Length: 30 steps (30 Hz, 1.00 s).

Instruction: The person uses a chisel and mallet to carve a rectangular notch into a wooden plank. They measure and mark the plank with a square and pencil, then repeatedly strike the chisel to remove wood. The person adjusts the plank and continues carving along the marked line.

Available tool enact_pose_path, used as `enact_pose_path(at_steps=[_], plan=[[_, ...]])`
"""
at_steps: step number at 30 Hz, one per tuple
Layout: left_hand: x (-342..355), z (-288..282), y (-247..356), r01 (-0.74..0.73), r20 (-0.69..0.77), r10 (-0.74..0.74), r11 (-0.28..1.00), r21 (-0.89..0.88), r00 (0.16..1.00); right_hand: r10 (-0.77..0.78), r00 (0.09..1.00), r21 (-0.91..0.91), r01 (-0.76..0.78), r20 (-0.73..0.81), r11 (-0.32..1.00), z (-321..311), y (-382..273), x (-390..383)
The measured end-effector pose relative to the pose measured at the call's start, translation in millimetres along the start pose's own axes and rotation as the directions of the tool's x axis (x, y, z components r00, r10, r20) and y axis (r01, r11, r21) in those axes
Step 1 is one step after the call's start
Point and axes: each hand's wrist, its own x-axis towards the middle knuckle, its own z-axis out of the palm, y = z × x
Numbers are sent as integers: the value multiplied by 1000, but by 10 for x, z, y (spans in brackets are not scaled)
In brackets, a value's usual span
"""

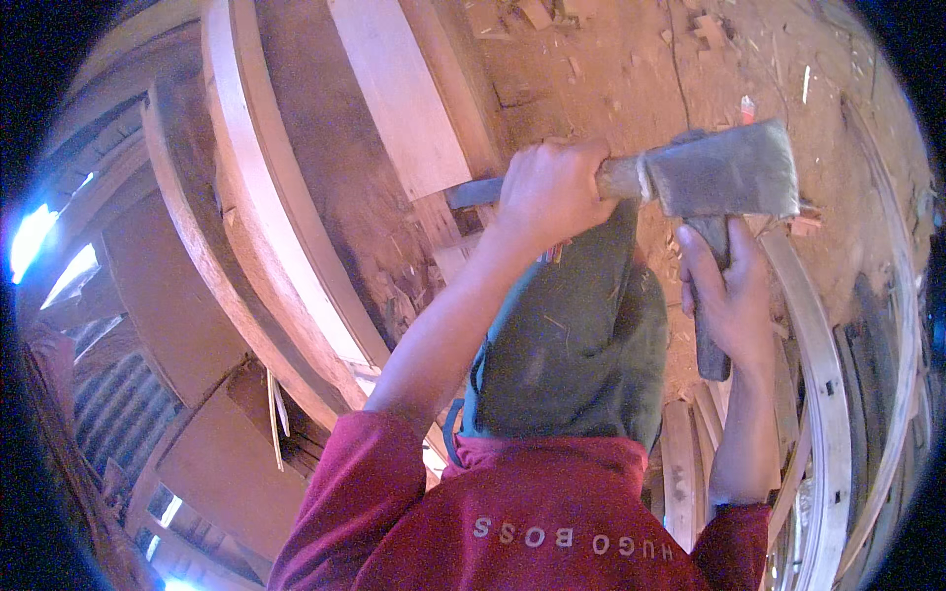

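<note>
Head view shows the left hand (pixel 552 192) clenched on a grey-headed wooden-handled hatchet (pixel 724 172), the right hand (pixel 724 286) wrapped around a dark upright chisel handle (pixel 709 340), so the striking step seems in hand, needing a square blow.

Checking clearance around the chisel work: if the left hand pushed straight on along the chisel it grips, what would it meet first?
The left hand points its chisel leftward; the pale wooden plank at the blade's tip looks first in line, though depth is unclear.
</note>
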Motion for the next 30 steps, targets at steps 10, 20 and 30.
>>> enact_pose_path(at_steps=[10, 20, 30], plan=[[7, -12, 79, -76, -10, 75, 993, -85, 997, 6, 983, 191, 30, -186, 981, -79, 27, -242], [60, -5, 109, -53, 19, 53, 999, -10, 998, -27, 994, 99, 37, -103, 994, -5, -6, -95], [57, 55, 12, -4, 27, 3, 1000, 29, 1000, -32, 998, -85, 37, 53, 996, -118, 11, 26]])
